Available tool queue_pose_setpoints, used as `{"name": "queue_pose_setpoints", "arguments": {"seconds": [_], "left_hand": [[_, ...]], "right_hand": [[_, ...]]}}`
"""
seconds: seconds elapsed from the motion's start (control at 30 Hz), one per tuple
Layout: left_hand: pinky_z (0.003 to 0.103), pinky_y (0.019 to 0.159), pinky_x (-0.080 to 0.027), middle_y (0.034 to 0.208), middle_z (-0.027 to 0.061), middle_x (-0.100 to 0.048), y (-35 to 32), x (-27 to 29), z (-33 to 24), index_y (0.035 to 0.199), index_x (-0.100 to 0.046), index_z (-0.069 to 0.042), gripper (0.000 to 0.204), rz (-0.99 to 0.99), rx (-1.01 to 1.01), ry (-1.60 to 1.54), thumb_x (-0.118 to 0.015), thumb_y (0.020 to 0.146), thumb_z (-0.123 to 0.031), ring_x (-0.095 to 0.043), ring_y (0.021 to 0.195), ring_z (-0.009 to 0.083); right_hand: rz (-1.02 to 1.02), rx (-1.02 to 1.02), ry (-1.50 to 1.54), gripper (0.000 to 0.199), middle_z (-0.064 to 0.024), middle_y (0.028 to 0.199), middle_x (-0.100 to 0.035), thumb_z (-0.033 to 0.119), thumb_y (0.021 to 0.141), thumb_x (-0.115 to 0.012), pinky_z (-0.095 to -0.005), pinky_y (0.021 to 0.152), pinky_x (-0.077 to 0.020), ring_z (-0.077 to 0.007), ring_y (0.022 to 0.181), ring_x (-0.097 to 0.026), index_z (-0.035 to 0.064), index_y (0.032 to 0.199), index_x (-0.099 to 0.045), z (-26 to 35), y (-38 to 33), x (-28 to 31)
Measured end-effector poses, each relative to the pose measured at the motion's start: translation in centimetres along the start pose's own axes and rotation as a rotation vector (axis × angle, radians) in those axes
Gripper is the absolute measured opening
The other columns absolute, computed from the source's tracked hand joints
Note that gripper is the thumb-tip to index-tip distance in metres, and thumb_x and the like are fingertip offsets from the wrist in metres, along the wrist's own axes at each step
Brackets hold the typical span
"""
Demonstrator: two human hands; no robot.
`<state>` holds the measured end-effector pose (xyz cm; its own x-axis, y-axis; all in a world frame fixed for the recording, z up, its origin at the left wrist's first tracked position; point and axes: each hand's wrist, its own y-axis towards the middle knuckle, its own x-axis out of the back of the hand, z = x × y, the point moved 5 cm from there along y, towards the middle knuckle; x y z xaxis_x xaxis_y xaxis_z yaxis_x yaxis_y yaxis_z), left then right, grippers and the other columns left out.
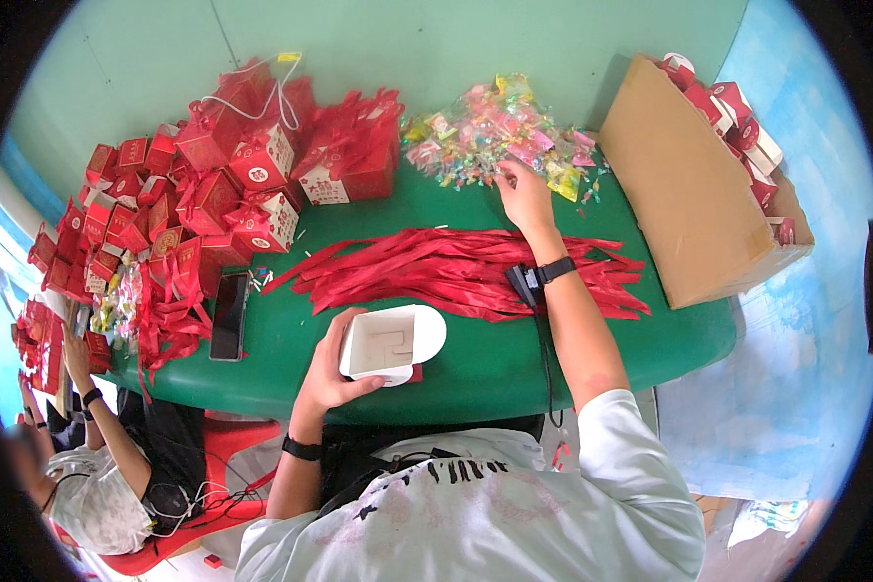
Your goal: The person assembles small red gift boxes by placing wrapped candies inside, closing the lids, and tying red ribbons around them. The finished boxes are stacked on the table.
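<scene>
My left hand (330, 369) grips a small open gift box (383, 344) at the table's near edge. The box's white inside faces up, a rounded flap stands out on its right, and nothing lies in it. Across the table, my right hand (526, 194) reaches to the near edge of a heap of wrapped candies (490, 131). Its fingers are bent together among the wrappers; what they hold, if anything, is hidden. Under my right forearm, a bundle of red ribbons (407, 272) is spread across the green table (272, 378).
Red gift boxes (204, 209) are piled at the left, with a black phone (229, 315) in front. At the right stands a cardboard carton (684, 204) of red and white boxes. Another person (107, 475) works at the lower left. A black cord (550, 378) hangs from my right wrist.
</scene>
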<state>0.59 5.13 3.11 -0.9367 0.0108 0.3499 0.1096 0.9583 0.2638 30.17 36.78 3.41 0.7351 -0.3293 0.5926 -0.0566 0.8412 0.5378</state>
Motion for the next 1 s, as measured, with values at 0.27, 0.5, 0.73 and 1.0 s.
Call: {"name": "queue_pose_setpoints", "arguments": {"seconds": [0.27, 0.5, 0.73, 1.0], "left_hand": [[0.041, 0.109, -0.047, 0.131, 0.0206, -0.065, 0.1, -0.1, -0.1, 0.147, -0.046, 0.003, 0.1, -0.005, -0.003, -0.002, -0.09, 0.066, -0.036, -0.065, 0.124, 0.0326], [0.042, 0.109, -0.047, 0.132, 0.0211, -0.065, -0.1, -0.1, 0.3, 0.147, -0.045, 0.003, 0.101, -0.01, 0.002, -0.037, -0.09, 0.067, -0.039, -0.065, 0.124, 0.0331], [0.042, 0.11, -0.047, 0.132, 0.0207, -0.065, -0.1, 0.0, 0.1, 0.148, -0.044, 0.004, 0.101, 0.0, -0.008, 0.003, -0.09, 0.067, -0.037, -0.064, 0.124, 0.0326], [0.041, 0.109, -0.047, 0.131, 0.0207, -0.066, -0.1, -0.1, 0.1, 0.148, -0.044, 0.004, 0.101, -0.013, 0.005, -0.031, -0.09, 0.066, -0.034, -0.065, 0.124, 0.0317]], "right_hand": [[-0.095, -0.072, -0.066, 0.028, -0.0197, 0.104, -0.076, 0.033, 0.1, -0.067, -0.0459, 0.08, -0.0574, -0.0407, 0.092, -0.072, 0.008, 0.111, -0.076, 0.9, 0.0, 1.6], [0.344, -0.006, 0.755, 0.028, -0.0036, 0.09, -0.077, 0.03, 0.105, -0.064, -0.0293, 0.069, -0.0529, -0.0125, 0.079, -0.069, 0.0048, 0.106, -0.076, 9.7, -2.0, 1.3], [0.967, 0.327, 0.849, 0.027, -0.006, 0.088, -0.075, 0.023, 0.102, -0.07, -0.0286, 0.076, -0.0545, -0.0115, 0.082, -0.07, -0.0002, 0.092, -0.079, 18.3, -7.7, 2.0], [0.569, -0.015, 0.582, 0.028, -0.0066, 0.092, -0.078, 0.033, 0.101, -0.07, -0.0317, 0.076, -0.0561, -0.0128, 0.085, -0.073, 0.0074, 0.107, -0.079, 7.4, -2.1, -2.2]]}}
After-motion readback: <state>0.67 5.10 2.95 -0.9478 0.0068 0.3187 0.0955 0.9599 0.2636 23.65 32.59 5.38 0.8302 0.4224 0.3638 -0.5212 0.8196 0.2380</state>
